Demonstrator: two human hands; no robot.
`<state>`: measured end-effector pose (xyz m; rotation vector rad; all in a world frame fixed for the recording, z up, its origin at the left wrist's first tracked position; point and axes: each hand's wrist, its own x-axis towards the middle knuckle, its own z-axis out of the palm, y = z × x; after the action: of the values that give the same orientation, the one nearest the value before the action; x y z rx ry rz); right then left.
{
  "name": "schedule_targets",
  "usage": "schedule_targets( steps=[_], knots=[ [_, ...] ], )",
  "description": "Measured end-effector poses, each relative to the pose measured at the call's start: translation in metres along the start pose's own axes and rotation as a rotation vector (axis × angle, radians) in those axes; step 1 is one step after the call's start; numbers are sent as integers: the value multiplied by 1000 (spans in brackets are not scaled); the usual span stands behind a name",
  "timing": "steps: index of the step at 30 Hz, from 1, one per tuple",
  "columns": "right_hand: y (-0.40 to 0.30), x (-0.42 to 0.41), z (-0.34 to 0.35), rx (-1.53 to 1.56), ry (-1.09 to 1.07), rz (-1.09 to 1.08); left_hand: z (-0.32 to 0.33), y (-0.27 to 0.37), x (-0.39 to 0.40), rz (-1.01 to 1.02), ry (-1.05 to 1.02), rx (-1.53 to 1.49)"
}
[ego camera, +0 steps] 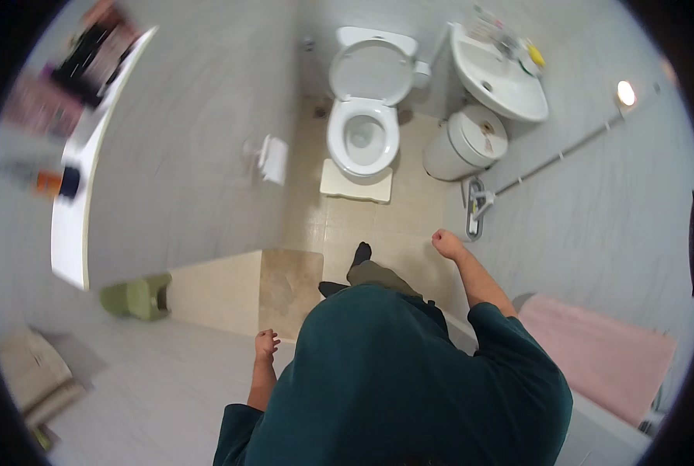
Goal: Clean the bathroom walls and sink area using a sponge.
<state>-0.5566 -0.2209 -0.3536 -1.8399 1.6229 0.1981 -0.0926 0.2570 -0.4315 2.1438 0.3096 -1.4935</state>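
Note:
My left hand point(267, 345) hangs at my left side with its fingers loosely curled and slightly apart, holding nothing. It is nearest to a brown bath mat point(290, 288) on the tiled floor. My right hand point(448, 244) is held out to the right in a fist, and I see nothing in it. Close to it, a flat mop point(480, 204) leans against the right wall, its grey pole slanting up. Ahead of me stands a white toilet point(363, 137), lid raised, with a low cream footstool point(356, 182) before it.
A white lidded bin point(463, 143) stands under the washbasin point(501, 87). Toilet paper point(273, 160) hangs on the left wall, near a white shelf point(76, 244) with bottles. A green stool point(137, 297) sits at left; a pink towel point(597, 355) hangs at right.

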Motion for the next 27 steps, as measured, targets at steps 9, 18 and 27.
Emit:
schedule_targets(
  steps=[9, 18, 27],
  knots=[
    [114, -127, 114, -44, -508, 499, 51, 215, -8, 297, -69, 304],
    [114, -143, 106, 407, -241, 943, 142, 323, 3, 439, -315, 901],
    [50, -203, 64, 825, 596, 1419, 222, 480, 65, 546, -512, 1269]
  ],
)
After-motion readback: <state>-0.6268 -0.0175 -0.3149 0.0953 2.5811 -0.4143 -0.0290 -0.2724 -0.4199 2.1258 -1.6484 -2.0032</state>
